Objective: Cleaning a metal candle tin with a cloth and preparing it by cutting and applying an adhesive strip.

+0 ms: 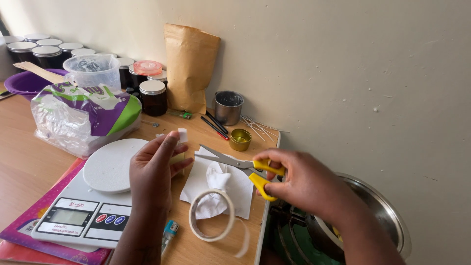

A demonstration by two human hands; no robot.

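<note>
My right hand (306,182) grips open yellow-handled scissors (244,168); my left hand (154,169) pinches a small white piece (182,135) above the table (19,167). Tape roll (212,216) near. Brown paper pouch (190,68) far, purple-green plastic bag (83,118) left.

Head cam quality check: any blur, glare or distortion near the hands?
Head view: soft daylight, no harsh shadows; right hand on the yellow-handled scissors and left hand are sharp; faint glare on the steel bowl; wide-lens bending at the frame edges; tape roll slightly soft.
</note>
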